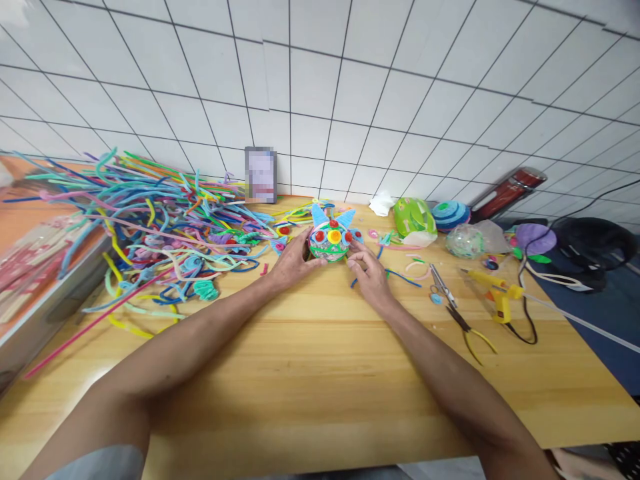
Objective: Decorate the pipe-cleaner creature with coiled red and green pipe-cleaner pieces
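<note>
The left hand (296, 261) is cupping a round, clear, green-banded ornament with blue pointed ears (328, 251) at the pale wooden bench's (280, 380) far middle, fingers parting; the right hand (371, 275) is curling alongside, pinch unclear. Handling is seemingly requiring light, two-sided steadying.

left sleeve (107, 463): pale grey, short | forearms (215, 330) (430, 360): bare | hands (294, 259) (371, 275): bare

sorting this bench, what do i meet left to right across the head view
Pile of fuzzy coloured stems → left hand → decorated ball → right hand → green packet → clear ball → purple disc
</note>
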{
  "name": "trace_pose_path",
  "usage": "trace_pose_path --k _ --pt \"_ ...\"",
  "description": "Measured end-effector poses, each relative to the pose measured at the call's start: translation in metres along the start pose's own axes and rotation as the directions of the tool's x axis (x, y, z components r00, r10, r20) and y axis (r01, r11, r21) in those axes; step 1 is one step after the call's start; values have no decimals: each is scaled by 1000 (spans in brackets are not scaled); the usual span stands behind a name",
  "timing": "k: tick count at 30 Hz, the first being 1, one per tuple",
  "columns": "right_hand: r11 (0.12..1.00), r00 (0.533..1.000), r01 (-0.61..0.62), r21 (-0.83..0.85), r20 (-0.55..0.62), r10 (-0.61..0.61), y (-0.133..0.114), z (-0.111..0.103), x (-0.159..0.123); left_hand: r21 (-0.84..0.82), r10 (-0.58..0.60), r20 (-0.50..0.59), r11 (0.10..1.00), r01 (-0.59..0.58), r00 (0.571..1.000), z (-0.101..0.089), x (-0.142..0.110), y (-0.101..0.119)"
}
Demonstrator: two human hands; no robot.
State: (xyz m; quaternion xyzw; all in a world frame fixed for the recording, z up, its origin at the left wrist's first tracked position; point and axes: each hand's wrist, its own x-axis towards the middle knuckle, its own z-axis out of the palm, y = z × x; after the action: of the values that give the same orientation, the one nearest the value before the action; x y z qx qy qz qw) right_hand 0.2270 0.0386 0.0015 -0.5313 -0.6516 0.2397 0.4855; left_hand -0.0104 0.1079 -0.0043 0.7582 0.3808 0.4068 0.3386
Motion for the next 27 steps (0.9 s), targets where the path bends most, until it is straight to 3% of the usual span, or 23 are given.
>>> trace_pose_path --k 8,15,22,27 --pt "991 982 -64 114 -172 84 -2 -11 4 16 12 -40 1000 -11 999 0 -1 -1" --pt "971 963 -76 226 -235 130 -16 -28 9 8 21 -58 1000 -20 998 1 -3 -3" --pt "969 976 -50 243 -193 98 -32 -44 10 30 52 -77 998 -50 996 1 -4 -8" --pt "991 944 44 128 -330 1 -56 -72 23 55 63 -55 997 -60 997 0 -6 -7"
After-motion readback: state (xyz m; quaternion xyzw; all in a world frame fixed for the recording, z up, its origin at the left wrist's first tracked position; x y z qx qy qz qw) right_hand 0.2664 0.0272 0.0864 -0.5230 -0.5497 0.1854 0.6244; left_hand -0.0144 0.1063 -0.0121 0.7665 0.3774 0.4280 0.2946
